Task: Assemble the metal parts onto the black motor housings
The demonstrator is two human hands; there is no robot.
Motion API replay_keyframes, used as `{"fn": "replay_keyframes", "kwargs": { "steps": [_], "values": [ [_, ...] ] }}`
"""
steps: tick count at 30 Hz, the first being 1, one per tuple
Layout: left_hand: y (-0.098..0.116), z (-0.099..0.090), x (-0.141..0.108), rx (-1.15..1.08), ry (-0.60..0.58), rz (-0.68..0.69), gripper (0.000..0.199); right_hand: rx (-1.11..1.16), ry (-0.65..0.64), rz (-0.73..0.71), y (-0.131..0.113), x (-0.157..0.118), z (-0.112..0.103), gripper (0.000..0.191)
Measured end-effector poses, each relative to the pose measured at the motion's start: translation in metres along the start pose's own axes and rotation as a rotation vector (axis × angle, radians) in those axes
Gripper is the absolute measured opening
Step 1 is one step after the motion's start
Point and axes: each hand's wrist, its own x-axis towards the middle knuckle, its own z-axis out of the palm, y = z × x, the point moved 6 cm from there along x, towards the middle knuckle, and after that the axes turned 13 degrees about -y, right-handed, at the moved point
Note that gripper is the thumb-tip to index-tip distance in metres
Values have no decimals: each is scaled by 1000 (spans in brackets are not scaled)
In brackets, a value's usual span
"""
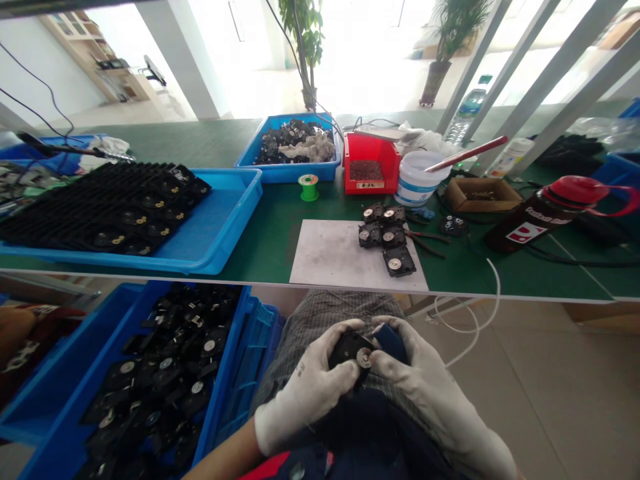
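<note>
Above my lap, my left hand (317, 377), in a white glove, grips a black part (346, 350) with a round silver disc. My right hand (425, 370), also gloved, holds a dark blue object (393, 342) against the palm, its thumb at the disc's edge. What the blue object is, I cannot tell. On the bench ahead, several similar black units (399, 263) sit at the right side of a white sheet (330, 253). Pliers (429, 237) lie beside them.
A blue tray (220, 227) holds stacked black panels at left. Below it, a blue crate (205, 407) is full of black parts. Farther back are a red bin (354, 180), a white tub (415, 193) and a blue bin (290, 175). A dark bottle (530, 220) stands at right.
</note>
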Motion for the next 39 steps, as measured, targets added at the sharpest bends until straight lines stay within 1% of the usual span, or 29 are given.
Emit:
{"fn": "replay_keyframes", "kwargs": {
  "steps": [3, 6, 8, 10, 13, 15, 17, 19, 20, 22, 24, 26, 29, 31, 35, 36, 39],
  "values": [
    [-2, -2, 1, 25, -4, 14, 59, 68, -59, 36, 0, 1, 4, 50],
    [-10, -4, 1, -53, -33, -42, 67, 196, -61, 25, -1, -2, 5, 50],
    [-14, -6, 1, -94, -48, -68, 77, 213, -80, 11, -4, -6, 7, 49],
    [-17, -8, 1, -98, -37, -59, 82, 201, -127, 13, -6, -9, 11, 47],
    [-21, -7, 2, -135, 0, 1, 75, 234, -166, 6, -3, -11, 18, 46],
    [-23, -5, 4, -223, 44, 25, 65, 218, -124, -1, 3, -8, 19, 48],
    [-24, -2, 5, -351, 100, 6, 57, 151, -38, 1, 12, -3, 18, 52],
    [-24, 0, 6, -458, 148, -26, 53, 70, 55, -10, 20, 1, 17, 57],
    [-23, 1, 6, -486, 163, -33, 53, 41, 83, -23, 22, 3, 18, 59],
    [-22, 1, 8, -496, 186, -17, 50, 22, 92, -61, 23, 6, 22, 58],
    [-25, -3, 10, -416, 211, -7, 45, 20, 104, -81, 21, 8, 24, 56],
    [-32, -9, 12, -296, 248, -19, 42, 12, 151, -86, 18, 8, 20, 55],
    [-38, -14, 13, -183, 279, -22, 46, 3, 178, -93, 15, 8, 12, 53],
    [-32, -12, 13, -94, 256, 1, 46, 1, 177, -119, 14, 9, 9, 51],
    [-6, -4, 8, 271, 220, 77, 39, -34, 237, -201, 13, 7, 9, 50],
    [-2, -2, 7, 328, 212, 99, 37, -45, 244, -217, 13, 6, 10, 49],
    [1, 3, 7, 370, 158, 123, 31, -90, 258, -246, 13, 3, 13, 43]
  ]
}}
